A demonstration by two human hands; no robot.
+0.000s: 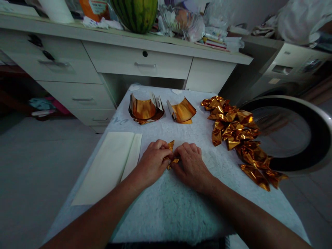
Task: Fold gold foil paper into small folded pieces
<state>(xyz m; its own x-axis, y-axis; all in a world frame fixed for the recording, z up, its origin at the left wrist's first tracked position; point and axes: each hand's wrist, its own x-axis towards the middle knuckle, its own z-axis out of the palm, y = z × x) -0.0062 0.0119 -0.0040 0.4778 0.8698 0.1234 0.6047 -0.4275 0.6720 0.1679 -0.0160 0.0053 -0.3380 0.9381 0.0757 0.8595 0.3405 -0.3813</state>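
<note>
Between my two hands, at the middle of the cloth-covered table, sits a small folded piece of gold foil paper [171,145]. My left hand [155,157] pinches it from the left, its fingers curled and closed. From the right, my right hand [191,163] presses its fingertips and thumb against the other side of the foil. Much of the piece is hidden by the fingers. Ahead lie a larger stack of curved gold foil sheets [145,109] and a smaller one [183,110]. Folded, shiny gold foil pieces [230,126] are heaped at the right.
Pale paper sheets [106,162] lie left of my hands on the table [166,214]. A white desk with drawers [137,64] stands behind, bearing a watermelon [136,14] and clutter. On the right, a washing machine's round open door [287,133] reaches beside the table edge.
</note>
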